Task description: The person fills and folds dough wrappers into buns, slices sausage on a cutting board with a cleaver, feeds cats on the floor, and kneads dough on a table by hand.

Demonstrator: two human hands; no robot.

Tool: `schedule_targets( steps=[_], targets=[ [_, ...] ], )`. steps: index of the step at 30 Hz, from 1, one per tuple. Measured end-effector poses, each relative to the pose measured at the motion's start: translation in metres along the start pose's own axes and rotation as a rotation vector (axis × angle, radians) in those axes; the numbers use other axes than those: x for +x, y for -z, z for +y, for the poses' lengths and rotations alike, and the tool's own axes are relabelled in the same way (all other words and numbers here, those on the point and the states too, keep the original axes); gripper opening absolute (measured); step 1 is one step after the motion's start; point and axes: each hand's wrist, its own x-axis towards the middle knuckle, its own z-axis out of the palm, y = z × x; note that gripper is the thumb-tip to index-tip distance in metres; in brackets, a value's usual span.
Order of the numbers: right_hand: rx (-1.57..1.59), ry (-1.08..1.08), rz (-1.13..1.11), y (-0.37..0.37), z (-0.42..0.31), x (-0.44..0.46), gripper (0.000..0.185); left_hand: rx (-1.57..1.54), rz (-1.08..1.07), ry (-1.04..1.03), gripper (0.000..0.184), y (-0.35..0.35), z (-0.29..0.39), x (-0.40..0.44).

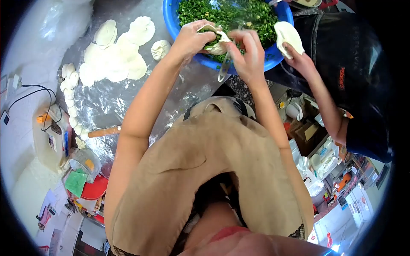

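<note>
My left hand is closed around a round dough wrapper with chopped green filling showing in its opening. Against the wrapper's right edge, my right hand pinches the dough; its upper fingers are blurred. A metal handle with a slot hangs down beside my right hand, and I cannot tell whether the fingers grip it. Both hands are over the near rim of a blue bowl full of chopped greens. A pleated bun sits on the floured table, left of my left forearm.
Flat dough rounds overlap on the metal table. Several dough pieces line its left side, by a rolling pin. At right, another person's hand holds a dough round beside the bowl.
</note>
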Motion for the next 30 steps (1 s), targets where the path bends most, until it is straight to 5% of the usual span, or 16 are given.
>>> schedule_targets(
  steps=[7,9,12,24,26,28,30],
  targets=[
    [0.073,-0.096,0.026,-0.005,0.005,-0.003,0.011,-0.245,-0.056,0.097,0.032,0.003,0.005,-0.008],
    [0.033,-0.092,0.025,-0.005,0.007,0.002,0.013,-0.100,-0.059,0.111,0.031,0.001,0.005,-0.007],
    [-0.176,0.194,-0.009,-0.003,0.011,0.000,0.015,-0.025,-0.113,0.036,0.028,0.010,-0.007,0.001],
    [-0.120,0.129,-0.012,-0.009,0.013,-0.009,0.016,0.371,-0.220,0.082,0.033,0.010,0.010,0.009],
    [0.157,-0.140,0.007,-0.011,0.017,-0.013,0.016,0.316,-0.184,0.148,0.039,0.007,0.021,-0.002],
    [0.421,-0.229,0.077,-0.015,0.022,-0.018,0.015,-0.148,-0.076,0.223,0.046,0.011,0.011,-0.003],
    [0.743,-0.530,0.048,-0.015,0.023,-0.020,0.014,-0.626,-0.255,0.157,0.044,0.007,-0.011,-0.004]
  ],
)
